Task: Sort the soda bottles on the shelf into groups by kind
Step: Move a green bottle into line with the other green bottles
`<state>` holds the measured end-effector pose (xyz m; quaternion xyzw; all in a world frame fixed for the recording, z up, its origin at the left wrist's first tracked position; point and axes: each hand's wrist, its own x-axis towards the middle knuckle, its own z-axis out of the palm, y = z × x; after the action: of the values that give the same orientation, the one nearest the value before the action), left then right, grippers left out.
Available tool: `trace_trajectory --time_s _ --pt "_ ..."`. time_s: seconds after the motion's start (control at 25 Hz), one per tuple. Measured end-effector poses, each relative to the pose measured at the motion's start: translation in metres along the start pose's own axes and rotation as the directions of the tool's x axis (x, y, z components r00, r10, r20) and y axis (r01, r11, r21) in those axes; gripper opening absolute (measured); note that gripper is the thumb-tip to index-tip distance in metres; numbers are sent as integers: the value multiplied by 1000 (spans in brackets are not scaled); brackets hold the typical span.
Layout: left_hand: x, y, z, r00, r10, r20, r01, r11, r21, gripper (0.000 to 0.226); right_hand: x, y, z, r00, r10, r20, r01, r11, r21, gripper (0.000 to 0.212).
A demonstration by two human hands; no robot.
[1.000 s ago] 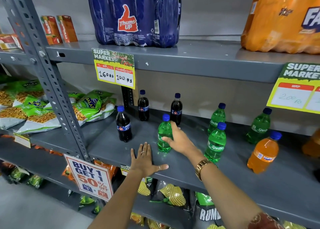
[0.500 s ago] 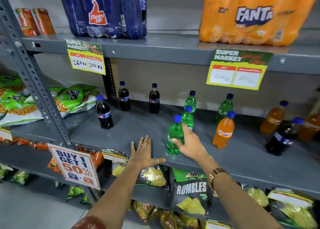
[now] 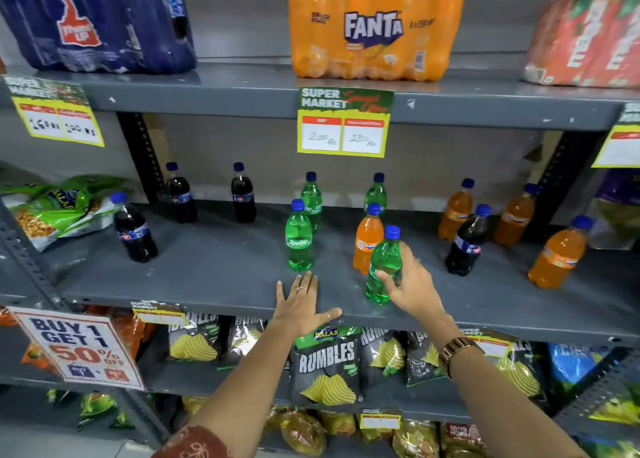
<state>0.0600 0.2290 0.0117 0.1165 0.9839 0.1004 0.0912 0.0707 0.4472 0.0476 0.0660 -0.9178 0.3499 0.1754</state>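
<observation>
My right hand (image 3: 410,286) grips a green Sprite bottle (image 3: 383,263) near the front of the grey middle shelf (image 3: 214,274), just in front of an orange Fanta bottle (image 3: 367,237). My left hand (image 3: 301,303) lies flat and open on the shelf's front edge. Three more green bottles stand behind, the nearest (image 3: 298,236) just beyond my left hand. Three dark cola bottles (image 3: 133,229) stand at the left; a fourth cola (image 3: 467,241) stands among three orange bottles (image 3: 557,251) at the right.
The upper shelf holds wrapped multipacks: Thums Up (image 3: 93,21), Fanta (image 3: 375,24) and a red pack (image 3: 588,35). Price cards (image 3: 343,121) hang from its edge. Snack bags (image 3: 59,208) lie left of the upright; chip bags (image 3: 325,364) fill the shelf below.
My right hand has carried the green bottle to the right along the shelf's front, now beside the orange bottle. The view has swung right. My left hand stayed flat on the edge.
</observation>
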Motion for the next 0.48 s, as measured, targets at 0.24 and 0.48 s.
trace_trajectory --time_s 0.24,0.48 --pt "13 45 11 999 14 44 -14 1000 3 89 12 36 -23 995 97 -19 -97 995 -20 65" --pt "19 55 22 999 -45 26 44 998 34 90 38 46 -25 990 142 18 -143 990 2 68"
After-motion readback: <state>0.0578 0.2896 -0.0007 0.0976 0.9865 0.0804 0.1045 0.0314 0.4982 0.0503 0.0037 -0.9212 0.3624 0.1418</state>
